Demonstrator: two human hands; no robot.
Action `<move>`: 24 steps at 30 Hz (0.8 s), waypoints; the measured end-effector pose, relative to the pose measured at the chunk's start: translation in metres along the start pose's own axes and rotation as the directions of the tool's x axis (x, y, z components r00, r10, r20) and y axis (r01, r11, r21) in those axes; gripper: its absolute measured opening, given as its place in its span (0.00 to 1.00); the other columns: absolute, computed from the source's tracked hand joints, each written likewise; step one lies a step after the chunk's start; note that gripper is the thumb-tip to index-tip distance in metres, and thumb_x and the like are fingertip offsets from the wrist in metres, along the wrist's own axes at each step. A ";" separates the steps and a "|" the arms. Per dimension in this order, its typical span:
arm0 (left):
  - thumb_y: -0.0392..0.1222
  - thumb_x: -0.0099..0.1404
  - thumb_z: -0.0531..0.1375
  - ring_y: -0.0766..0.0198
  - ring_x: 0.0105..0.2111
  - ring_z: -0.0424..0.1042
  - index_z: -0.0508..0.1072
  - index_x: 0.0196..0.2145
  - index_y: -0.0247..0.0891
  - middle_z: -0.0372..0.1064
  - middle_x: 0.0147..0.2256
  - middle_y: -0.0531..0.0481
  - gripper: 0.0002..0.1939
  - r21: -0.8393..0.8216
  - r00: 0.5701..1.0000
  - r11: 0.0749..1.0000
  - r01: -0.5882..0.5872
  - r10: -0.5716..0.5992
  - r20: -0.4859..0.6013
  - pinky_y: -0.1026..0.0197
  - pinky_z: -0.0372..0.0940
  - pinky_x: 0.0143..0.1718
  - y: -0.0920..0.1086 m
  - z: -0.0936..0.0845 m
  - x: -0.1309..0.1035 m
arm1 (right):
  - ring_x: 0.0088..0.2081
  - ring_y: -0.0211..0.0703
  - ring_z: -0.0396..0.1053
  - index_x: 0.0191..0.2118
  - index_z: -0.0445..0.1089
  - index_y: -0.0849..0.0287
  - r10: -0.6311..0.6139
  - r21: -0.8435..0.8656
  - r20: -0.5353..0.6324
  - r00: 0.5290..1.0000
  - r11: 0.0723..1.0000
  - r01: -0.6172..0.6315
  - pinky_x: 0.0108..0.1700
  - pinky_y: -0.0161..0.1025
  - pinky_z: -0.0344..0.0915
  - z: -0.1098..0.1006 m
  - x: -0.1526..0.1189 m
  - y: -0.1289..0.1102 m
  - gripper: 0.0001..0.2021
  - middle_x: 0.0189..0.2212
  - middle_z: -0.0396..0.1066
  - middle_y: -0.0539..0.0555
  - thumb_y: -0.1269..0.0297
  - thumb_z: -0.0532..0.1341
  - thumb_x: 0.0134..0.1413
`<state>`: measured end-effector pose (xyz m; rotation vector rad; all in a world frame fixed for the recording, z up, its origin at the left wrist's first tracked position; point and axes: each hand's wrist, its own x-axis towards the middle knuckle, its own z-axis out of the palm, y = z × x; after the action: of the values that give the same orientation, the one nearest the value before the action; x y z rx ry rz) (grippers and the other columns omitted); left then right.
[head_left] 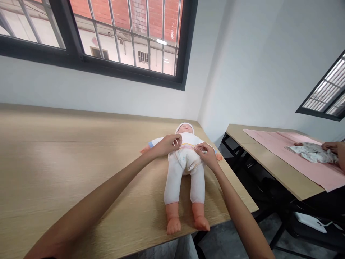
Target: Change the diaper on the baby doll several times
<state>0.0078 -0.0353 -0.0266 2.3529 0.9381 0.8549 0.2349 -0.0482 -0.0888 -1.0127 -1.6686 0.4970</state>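
A baby doll [184, 180] in white clothing and a white cap lies on its back on the wooden table [81, 151], its bare feet near the front edge. A patterned diaper [185, 158] is around its hips, over the white leggings. My left hand [171, 143] is at the left side of the doll's waist, its fingers curled at the diaper's upper edge; what they hold is too small to make out. At the right side of the waist, my right hand [206, 153] is bent with its fingertips together on the diaper's edge.
A barred window [129, 39] is in the wall behind the table. On the right, a second table [283, 180] bears a pink cloth [269, 147] and patterned baby clothes [314, 153], with another person's hand [334, 147] at them. A black chair [315, 233] stands below.
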 end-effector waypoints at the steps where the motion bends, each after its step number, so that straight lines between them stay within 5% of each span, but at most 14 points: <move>1: 0.36 0.54 0.53 0.67 0.26 0.62 0.61 0.23 0.38 0.62 0.24 0.54 0.03 0.023 1.000 1.000 -0.005 0.005 -0.004 0.66 0.56 0.27 -0.001 0.003 0.000 | 0.36 0.44 0.70 0.31 0.72 0.58 -0.008 -0.010 0.004 1.000 1.000 0.008 0.40 0.41 0.65 0.001 0.000 0.000 0.08 0.33 0.73 0.54 0.59 0.62 0.50; 8: 0.43 0.55 0.58 0.64 0.28 0.66 0.64 0.30 0.39 0.66 0.28 0.53 0.07 0.050 0.997 0.997 0.066 -0.063 -0.051 0.64 0.59 0.28 0.009 0.002 -0.003 | 0.37 0.44 0.68 0.37 0.74 0.56 -0.061 -0.068 -0.009 0.998 0.996 0.060 0.41 0.41 0.64 -0.004 -0.001 -0.004 0.11 0.36 0.72 0.54 0.59 0.66 0.47; 12: 0.47 0.56 0.58 0.62 0.31 0.71 0.66 0.31 0.37 0.70 0.30 0.51 0.10 -0.057 0.987 0.985 0.163 -0.163 -0.004 0.62 0.63 0.32 0.014 -0.011 -0.004 | 0.33 0.41 0.66 0.32 0.75 0.57 -0.079 -0.069 -0.027 0.997 0.995 0.077 0.37 0.39 0.63 -0.006 -0.001 -0.008 0.09 0.31 0.71 0.53 0.58 0.67 0.46; 17: 0.49 0.55 0.60 0.59 0.37 0.72 0.74 0.30 0.36 0.75 0.35 0.47 0.13 -0.024 0.986 0.989 0.147 -0.144 0.079 0.60 0.64 0.39 0.007 -0.012 -0.002 | 0.34 0.42 0.68 0.32 0.76 0.58 -0.061 -0.024 0.071 0.996 0.998 0.063 0.35 0.38 0.63 -0.007 -0.001 -0.008 0.11 0.31 0.73 0.55 0.56 0.61 0.54; 24: 0.50 0.58 0.59 0.60 0.34 0.72 0.73 0.31 0.36 0.74 0.34 0.46 0.13 0.042 0.998 0.997 0.067 -0.066 -0.010 0.60 0.65 0.35 -0.001 0.006 -0.001 | 0.36 0.40 0.69 0.40 0.76 0.59 -0.019 -0.027 0.118 0.993 0.999 0.022 0.39 0.37 0.65 -0.009 0.000 -0.004 0.13 0.38 0.72 0.56 0.57 0.64 0.50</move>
<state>0.0104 -0.0366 -0.0317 2.3412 1.0418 0.8275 0.2421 -0.0518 -0.0828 -1.0019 -1.7937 0.5300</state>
